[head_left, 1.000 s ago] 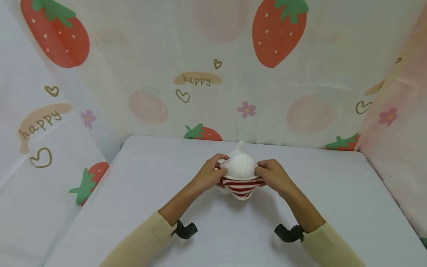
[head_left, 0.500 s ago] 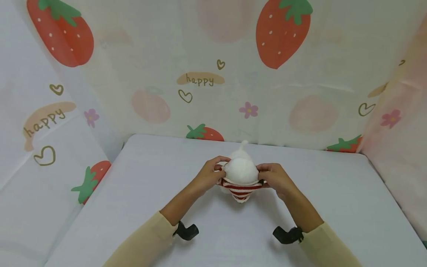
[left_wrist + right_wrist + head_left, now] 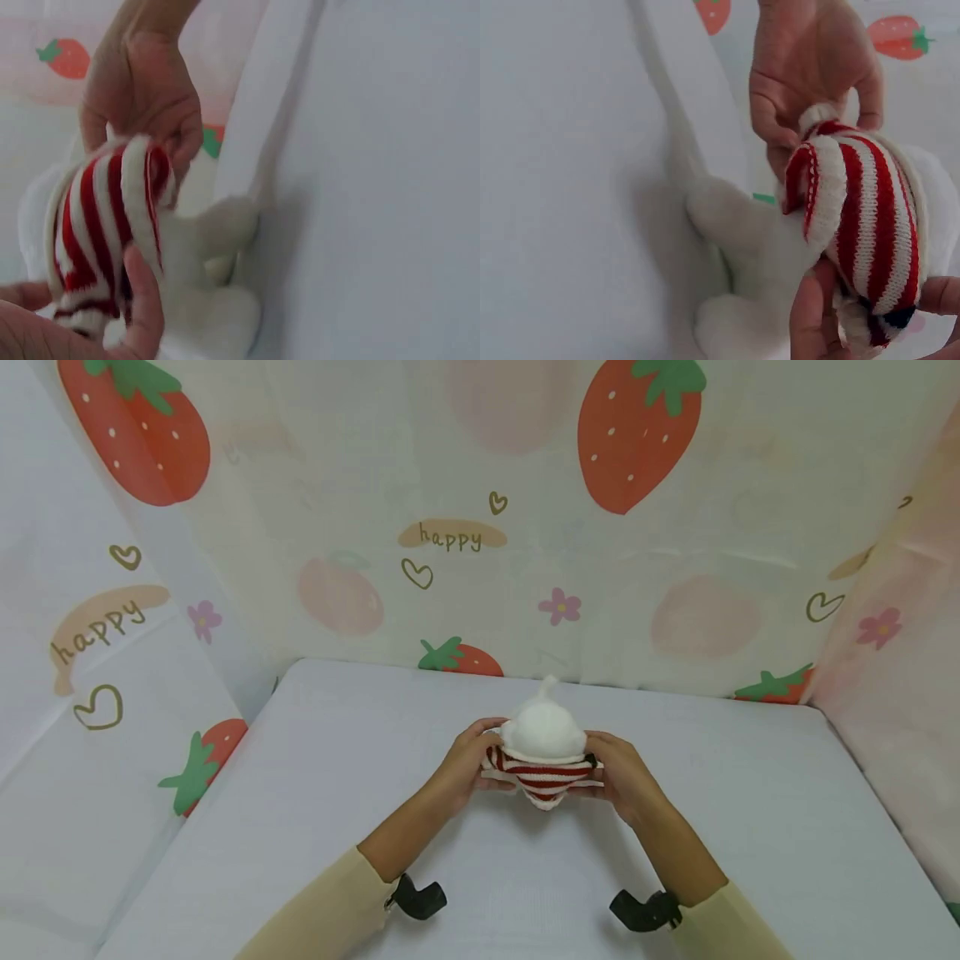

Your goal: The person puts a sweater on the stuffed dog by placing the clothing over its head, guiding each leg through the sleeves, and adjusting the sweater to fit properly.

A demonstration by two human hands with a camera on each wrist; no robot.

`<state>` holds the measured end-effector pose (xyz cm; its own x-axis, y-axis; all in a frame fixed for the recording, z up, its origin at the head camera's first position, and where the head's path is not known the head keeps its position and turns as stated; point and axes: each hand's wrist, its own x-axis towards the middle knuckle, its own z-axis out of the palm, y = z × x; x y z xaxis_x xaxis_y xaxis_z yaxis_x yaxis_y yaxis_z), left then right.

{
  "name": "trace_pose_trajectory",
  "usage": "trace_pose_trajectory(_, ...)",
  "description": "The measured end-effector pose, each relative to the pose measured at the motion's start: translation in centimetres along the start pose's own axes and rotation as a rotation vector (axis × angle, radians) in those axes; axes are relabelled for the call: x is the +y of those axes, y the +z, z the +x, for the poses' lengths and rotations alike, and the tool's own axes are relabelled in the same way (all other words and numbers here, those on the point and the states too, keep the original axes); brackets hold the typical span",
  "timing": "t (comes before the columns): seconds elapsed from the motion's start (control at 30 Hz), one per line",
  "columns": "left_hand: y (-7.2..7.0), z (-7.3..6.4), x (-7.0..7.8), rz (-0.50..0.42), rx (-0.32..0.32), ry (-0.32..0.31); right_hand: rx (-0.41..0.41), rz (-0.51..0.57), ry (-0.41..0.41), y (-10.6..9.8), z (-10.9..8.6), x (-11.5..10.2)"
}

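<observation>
A white plush toy (image 3: 543, 731) stands on the table, wearing a red-and-white striped knit sweater (image 3: 546, 772). Its rounded white legs (image 3: 727, 217) touch the tabletop in the right wrist view. My left hand (image 3: 461, 766) grips the sweater's left side, thumb above and fingers below. On the opposite side, my right hand (image 3: 624, 777) grips it the same way, near a small dark patch (image 3: 897, 318) on the knit. The sweater's rolled white hem (image 3: 139, 195) stands away from the toy's body. The toy's face cannot be made out.
A white-covered table (image 3: 337, 727) reaches back to a strawberry-printed curtain (image 3: 637, 552), with more printed cloth at both sides. Black wrist mounts (image 3: 420, 897) hang below both cuffs.
Both hands have shifted outward along the toy's sides, with fingers now showing beneath the sweater. The sweater and the toy's round white part have risen slightly in view.
</observation>
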<state>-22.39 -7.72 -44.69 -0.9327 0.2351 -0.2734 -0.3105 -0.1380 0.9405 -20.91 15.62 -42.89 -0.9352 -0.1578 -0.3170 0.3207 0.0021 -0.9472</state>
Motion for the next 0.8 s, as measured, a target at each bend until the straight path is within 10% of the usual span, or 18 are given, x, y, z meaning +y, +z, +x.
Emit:
trace_pose_trajectory(0.37, 2.2, -1.8, 0.0, -0.099, 0.006, -0.094, -0.110, 0.058, 0.066, 1.4, -1.2, 0.2)
trace_pose_trajectory(0.8, 2.8, -1.6, -0.7, -0.141, 0.029, -0.045, -0.008, 0.086, 0.020, 2.7, -1.2, 1.2)
